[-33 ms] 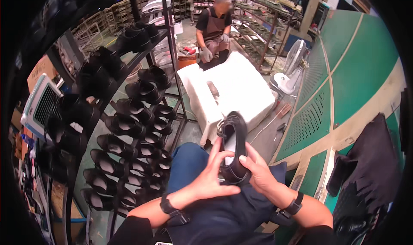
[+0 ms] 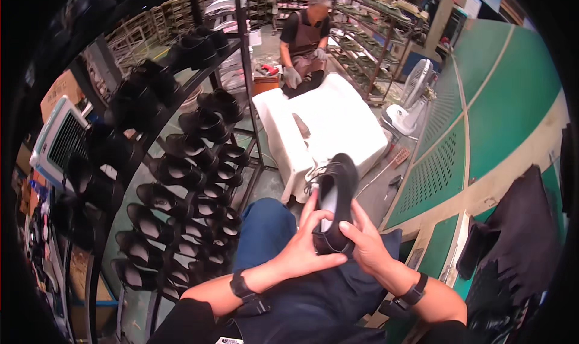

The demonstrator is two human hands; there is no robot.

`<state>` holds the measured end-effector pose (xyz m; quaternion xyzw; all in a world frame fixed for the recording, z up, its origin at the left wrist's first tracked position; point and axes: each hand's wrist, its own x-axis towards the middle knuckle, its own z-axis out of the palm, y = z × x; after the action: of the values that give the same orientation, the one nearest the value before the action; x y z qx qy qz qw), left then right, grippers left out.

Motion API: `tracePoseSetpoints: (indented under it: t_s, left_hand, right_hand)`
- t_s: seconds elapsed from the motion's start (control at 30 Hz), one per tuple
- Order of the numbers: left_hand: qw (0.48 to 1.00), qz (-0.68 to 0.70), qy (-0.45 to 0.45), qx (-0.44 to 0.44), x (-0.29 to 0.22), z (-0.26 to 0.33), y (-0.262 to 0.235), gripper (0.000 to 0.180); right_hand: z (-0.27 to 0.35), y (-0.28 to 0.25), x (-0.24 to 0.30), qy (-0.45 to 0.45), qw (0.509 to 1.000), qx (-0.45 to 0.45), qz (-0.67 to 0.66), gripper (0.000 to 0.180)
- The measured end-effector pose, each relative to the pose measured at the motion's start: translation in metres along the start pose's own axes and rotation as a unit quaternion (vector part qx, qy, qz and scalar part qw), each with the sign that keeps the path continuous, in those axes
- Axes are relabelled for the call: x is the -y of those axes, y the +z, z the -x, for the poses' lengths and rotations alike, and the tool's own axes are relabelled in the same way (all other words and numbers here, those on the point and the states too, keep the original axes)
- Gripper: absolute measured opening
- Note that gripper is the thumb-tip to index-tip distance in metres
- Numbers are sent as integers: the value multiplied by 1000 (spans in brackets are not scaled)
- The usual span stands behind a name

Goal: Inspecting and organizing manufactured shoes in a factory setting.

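Note:
A black lace-up shoe (image 2: 345, 184) is held upright over my lap, toe pointing away, its pale insole showing through the opening. My left hand (image 2: 306, 238) grips its left side; one finger bends over the rim into the opening and the thumb reaches to the heel. On the other side my right hand (image 2: 369, 242) clasps the heel part, thumb on the rim and the other fingers partly hidden behind. Loose lace ends stick out at the shoe's left. Past the toe stands a white block-shaped table (image 2: 347, 117).
On my left a dark metal rack (image 2: 241, 60) carries several rows of black shoes (image 2: 160, 199). Green panels (image 2: 506, 102) and a dark cloth (image 2: 518, 223) line my right. Across the white table sits a co-worker (image 2: 306, 36) in gloves and apron. A fan (image 2: 416, 81) stands at far right.
The shoe's toe has swung a little to the right, and both hands have shifted slightly right with it. My left thumb is closer to the heel.

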<state>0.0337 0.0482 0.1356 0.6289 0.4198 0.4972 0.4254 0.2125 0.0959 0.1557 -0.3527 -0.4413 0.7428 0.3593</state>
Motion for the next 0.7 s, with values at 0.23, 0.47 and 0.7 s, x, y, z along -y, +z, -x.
tracePoseSetpoints:
  t_s: [0.23, 0.47, 0.7]
  left_hand:
    - [929, 361, 33, -71, -9, -17, -22, 41]
    - [947, 160, 211, -180, -84, 48, -112, 41]
    - [694, -399, 301, -518, -169, 147, -143, 32]
  right_hand:
    - [65, -74, 51, -8, 959, 19, 281, 64]
    - [62, -100, 19, 1, 876, 91, 474, 58]
    - [69, -112, 34, 41, 774, 216, 594, 52]
